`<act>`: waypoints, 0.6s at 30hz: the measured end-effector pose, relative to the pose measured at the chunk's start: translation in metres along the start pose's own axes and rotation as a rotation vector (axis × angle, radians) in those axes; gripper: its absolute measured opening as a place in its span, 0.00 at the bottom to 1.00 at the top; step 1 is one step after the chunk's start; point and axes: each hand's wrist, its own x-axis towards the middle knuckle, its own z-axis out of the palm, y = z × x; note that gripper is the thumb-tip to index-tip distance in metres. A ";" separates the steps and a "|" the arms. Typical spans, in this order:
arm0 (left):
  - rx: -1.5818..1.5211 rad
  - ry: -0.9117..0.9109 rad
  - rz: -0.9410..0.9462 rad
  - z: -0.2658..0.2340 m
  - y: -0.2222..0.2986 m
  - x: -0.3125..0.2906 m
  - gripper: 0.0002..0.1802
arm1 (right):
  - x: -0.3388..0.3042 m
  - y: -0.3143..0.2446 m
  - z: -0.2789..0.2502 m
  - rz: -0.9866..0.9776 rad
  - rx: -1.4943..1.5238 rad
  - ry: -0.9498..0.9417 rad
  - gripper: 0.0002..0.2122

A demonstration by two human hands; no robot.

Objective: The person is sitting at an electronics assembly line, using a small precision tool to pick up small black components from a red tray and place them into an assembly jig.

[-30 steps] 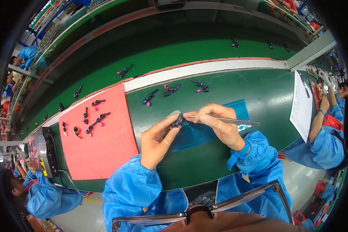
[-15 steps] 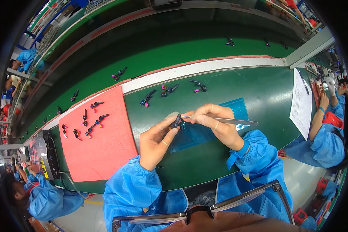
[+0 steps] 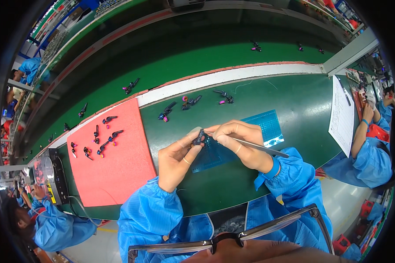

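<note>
Above the green bench (image 3: 219, 190), between its near and far edges, the right hand (image 3: 245, 142) grips a slim grey metal tool (image 3: 265, 149), its tip toward the left edge; the left hand (image 3: 176, 160) pinches a small blackish part (image 3: 198, 138), its long axis running near edge to far, leaning slightly right.

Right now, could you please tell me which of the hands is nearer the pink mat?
Left: the left hand is just right of the pink mat; the right hand is farther right.
</note>
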 end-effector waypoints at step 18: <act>0.005 0.049 -0.007 -0.002 0.001 0.001 0.19 | 0.002 -0.004 -0.002 -0.175 -0.180 0.023 0.04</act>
